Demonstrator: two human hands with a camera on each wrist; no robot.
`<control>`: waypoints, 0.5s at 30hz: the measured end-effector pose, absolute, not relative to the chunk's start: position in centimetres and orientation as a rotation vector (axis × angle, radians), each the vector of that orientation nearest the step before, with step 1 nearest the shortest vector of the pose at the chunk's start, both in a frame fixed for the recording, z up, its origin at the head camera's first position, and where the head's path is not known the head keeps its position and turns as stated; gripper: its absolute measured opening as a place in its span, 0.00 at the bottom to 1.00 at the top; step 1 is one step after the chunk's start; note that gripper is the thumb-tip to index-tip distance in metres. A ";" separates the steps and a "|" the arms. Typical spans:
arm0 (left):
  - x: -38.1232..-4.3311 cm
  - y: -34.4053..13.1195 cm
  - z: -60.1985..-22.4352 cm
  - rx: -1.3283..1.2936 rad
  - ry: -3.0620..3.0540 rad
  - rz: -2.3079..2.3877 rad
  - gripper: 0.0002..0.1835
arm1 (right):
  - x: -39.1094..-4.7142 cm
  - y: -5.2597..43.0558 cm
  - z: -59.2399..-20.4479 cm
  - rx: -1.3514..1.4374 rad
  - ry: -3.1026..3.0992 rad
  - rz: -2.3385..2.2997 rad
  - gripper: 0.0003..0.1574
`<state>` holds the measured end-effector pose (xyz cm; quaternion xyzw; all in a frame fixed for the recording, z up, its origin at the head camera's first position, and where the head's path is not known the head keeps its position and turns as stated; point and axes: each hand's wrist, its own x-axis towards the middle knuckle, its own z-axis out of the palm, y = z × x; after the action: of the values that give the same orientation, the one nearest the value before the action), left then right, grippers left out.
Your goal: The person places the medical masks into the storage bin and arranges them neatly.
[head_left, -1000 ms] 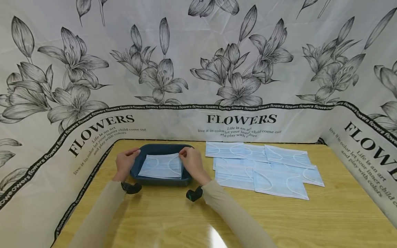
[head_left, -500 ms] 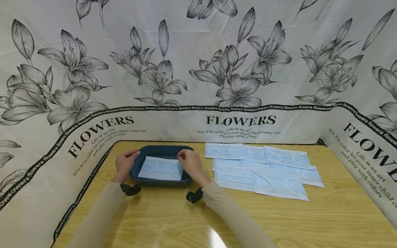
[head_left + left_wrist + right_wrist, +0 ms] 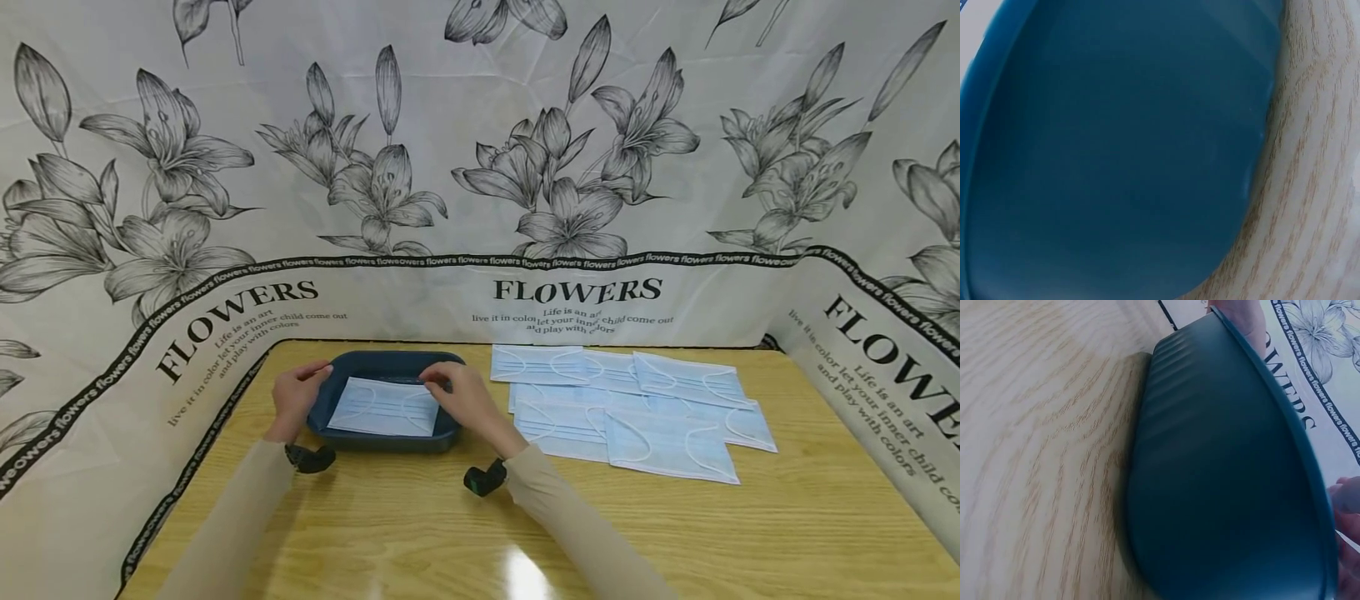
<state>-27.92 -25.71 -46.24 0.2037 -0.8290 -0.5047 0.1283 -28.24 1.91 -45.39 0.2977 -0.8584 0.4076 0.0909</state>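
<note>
- Face mask (image 3: 381, 408) first: pale blue, lying flat inside the dark blue tray (image 3: 378, 444), over on the left half of the tabletop (image 3: 405, 525).
- Far left, the left hand (image 3: 297, 398) comes in from a beige sleeve (image 3: 232, 517), a black wrist device (image 3: 311, 458) just beneath it. Thumb and fingers are bent in close together, gripping the tray's left rim, clear of the mask.
- Across the middle, the tray sits level on the tabletop, with the mask's upper right corner reaching toward the other hand.
- At the tray's right end, here's the right hand (image 3: 465, 398), reaching over the rim. Fingers loosely bent, thumb and forefinger slightly apart, nothing seen pinched between them! They are right beside the mask's upper right corner; whether a fingertip touches it, I cannot tell.
- Further right, just past that hand, a spread of masks (image 3: 667, 446) overlaps in uneven rows on the tabletop, the front ones tilted a little, white ear loops showing.
</note>
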 end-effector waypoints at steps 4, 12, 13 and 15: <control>-27.8 -25.7 -46.3 0.606 -2.414 -1.471 0.20 | -27.9 2.7 -45.3 0.841 -2.495 1.238 0.10; -28.1 -25.9 -46.2 0.596 -2.404 -1.477 0.21 | -27.8 3.9 -44.6 0.775 -2.368 1.261 0.10; -28.1 -25.9 -46.2 0.597 -2.406 -1.478 0.20 | -27.8 4.1 -44.5 0.767 -2.361 1.264 0.10; -28.1 -25.9 -46.3 0.605 -2.413 -1.475 0.21 | -27.7 4.4 -44.5 0.747 -2.351 1.270 0.10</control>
<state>-28.15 -25.88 -46.30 0.2076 -0.8277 -0.5062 0.1245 -27.66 4.43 -44.48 0.2647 -0.8332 0.4499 0.1825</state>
